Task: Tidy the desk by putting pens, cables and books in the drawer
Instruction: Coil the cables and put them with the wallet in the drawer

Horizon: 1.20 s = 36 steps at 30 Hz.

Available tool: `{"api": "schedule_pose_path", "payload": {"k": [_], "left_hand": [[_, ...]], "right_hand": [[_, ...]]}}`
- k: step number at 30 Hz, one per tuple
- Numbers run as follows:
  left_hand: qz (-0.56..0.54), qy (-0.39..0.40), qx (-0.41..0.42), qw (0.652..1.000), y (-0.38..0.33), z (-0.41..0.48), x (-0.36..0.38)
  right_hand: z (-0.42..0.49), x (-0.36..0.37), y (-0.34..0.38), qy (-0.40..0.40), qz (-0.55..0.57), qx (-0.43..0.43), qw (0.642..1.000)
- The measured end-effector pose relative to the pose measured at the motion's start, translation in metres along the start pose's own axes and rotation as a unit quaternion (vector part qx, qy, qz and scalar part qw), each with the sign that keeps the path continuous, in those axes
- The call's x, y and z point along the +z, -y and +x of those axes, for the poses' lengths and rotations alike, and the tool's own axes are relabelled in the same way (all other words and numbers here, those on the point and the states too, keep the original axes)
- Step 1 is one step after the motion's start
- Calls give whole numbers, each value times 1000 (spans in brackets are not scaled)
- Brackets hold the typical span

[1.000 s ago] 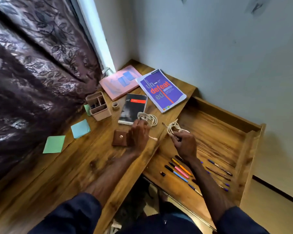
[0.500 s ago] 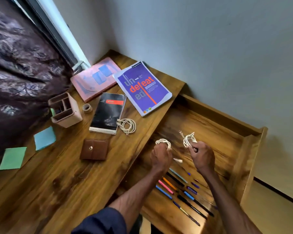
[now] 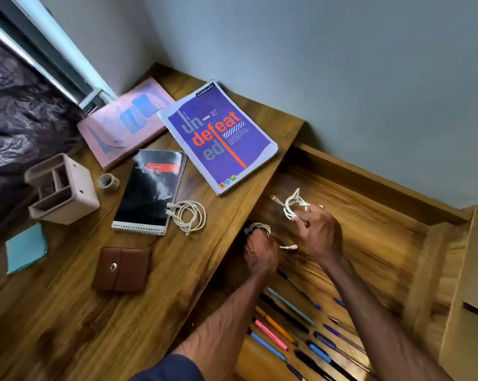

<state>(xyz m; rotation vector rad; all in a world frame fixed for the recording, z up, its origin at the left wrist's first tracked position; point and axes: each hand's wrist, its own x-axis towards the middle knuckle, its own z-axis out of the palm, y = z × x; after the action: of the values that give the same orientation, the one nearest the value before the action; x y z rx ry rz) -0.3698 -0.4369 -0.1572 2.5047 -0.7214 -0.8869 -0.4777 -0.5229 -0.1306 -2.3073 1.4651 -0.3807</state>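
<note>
Both hands are over the open drawer (image 3: 370, 185), each carrying a cable. The left hand (image 3: 261, 251) has its fingers curled round a small white coil (image 3: 257, 228), with a loose plug end (image 3: 288, 246) trailing out to the right. The right hand (image 3: 320, 232) pinches a second coiled white cable (image 3: 294, 206) by the side of its loops, which stand up above the knuckles.

The step in hand looks like setting both coils down. It would go best if each coil were lowered flat onto the bare wood in the far part of the drawer and let go only once it rests there, so the loops do not spring apart. The trailing plug should be tucked in with its coil. Placing the coils near one wall would leave the middle free for the books.

The pens (image 3: 287, 334) already lie in rows in the near part of the drawer, under both forearms, so the coils should stay clear of them. On the desk (image 3: 67, 325) a third cable (image 3: 189, 217) lies against the right edge of a black spiral notepad (image 3: 150, 191). A purple notebook (image 3: 218, 136) and a pink book (image 3: 125, 125) lie further back. A brown wallet (image 3: 122, 268), a pen holder (image 3: 60, 188), a tape roll (image 3: 108, 182) and a blue sticky note (image 3: 26, 250) are also there, but the task does not name them.
</note>
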Motion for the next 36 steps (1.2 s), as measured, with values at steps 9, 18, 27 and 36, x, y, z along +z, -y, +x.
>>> {"api": "schedule_pose_path", "payload": {"k": [9,18,27,36], "left_hand": [[-21,17,38,999,4,18,1],[36,-14,170,985,10,-7,-31],[-2,-102,273,957,42,-14,-129],[-44,-192,186,963,119,11,-194]], "right_hand": [[51,37,4,83,-70,-34,994],[13,30,21,-36,29,-34,998],[-11,8,113,-79,147,-91,982],[8,45,205,62,136,-13,989]]}}
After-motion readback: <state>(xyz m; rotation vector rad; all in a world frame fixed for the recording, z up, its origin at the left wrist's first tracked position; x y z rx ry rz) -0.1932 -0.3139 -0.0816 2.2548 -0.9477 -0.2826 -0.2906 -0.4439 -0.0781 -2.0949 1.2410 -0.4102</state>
